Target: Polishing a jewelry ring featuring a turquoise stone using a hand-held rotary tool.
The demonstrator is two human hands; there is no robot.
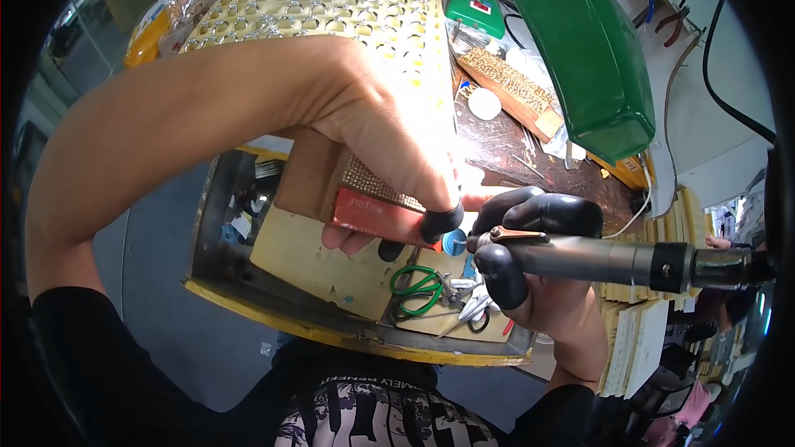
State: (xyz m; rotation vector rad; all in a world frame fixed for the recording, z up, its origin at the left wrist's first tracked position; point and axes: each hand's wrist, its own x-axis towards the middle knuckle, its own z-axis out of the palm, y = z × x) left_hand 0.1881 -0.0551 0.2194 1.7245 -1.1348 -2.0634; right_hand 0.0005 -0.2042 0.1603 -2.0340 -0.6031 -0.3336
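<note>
My right hand (pixel 538 269), with black covers on its fingers, grips a grey metal rotary handpiece (pixel 588 258) held level. A small blue wheel (pixel 454 242) sits at the tool's tip, close to my left thumb. My left hand (pixel 397 136) bends over from the left, closed, a black cover on its thumb. Its fingers curl around a red-sided block (pixel 377 213) with a beaded, gold-coloured top, and some fingertips show below it. Whatever small piece it may pinch beside the wheel is hidden. Bright light washes out part of this hand.
Below my hands, an open drawer (pixel 323 261) holds green-handled scissors (pixel 416 290) and pliers (pixel 476 305). Behind stands a pale tray with rows of rings (pixel 331 0). A green lamp shade (pixel 580 50) hangs at the right, near a wooden block (pixel 509 87) bristling with gold-coloured bits.
</note>
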